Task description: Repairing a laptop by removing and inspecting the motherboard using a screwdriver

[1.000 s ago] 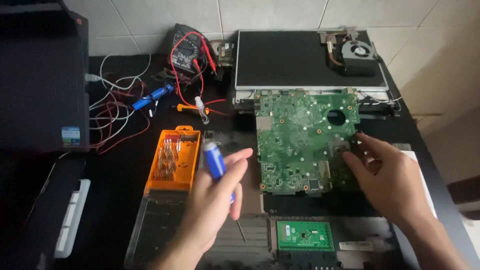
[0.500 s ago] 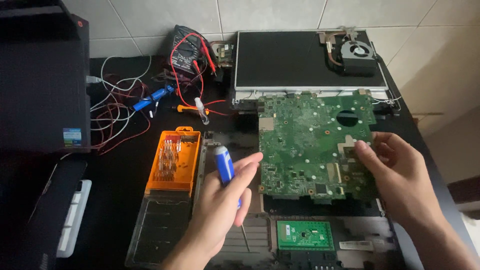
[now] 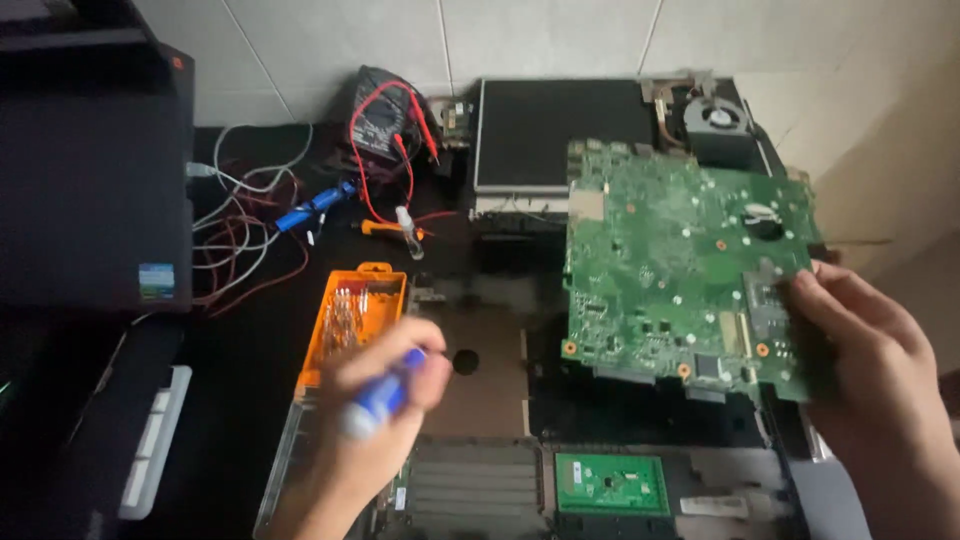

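Observation:
My right hand [image 3: 865,365] grips the right edge of a green laptop motherboard [image 3: 670,265] and holds it lifted and tilted above the opened laptop base [image 3: 490,385]. My left hand [image 3: 375,385] is closed around a blue-handled screwdriver [image 3: 375,405], blurred by motion, just right of an orange bit case [image 3: 350,320]. Where the board lay, the bare laptop chassis shows, with a small green touchpad board [image 3: 610,483] at the front.
A dark laptop screen panel [image 3: 560,130] and a cooling fan [image 3: 715,120] lie at the back. A multimeter [image 3: 385,110] with red leads and a tangle of cables [image 3: 250,235] sit back left. A black device [image 3: 95,170] stands at the left.
My right hand has lifted the motherboard up and to the right off the laptop base. My left hand with the screwdriver has shifted left and down toward the bit case.

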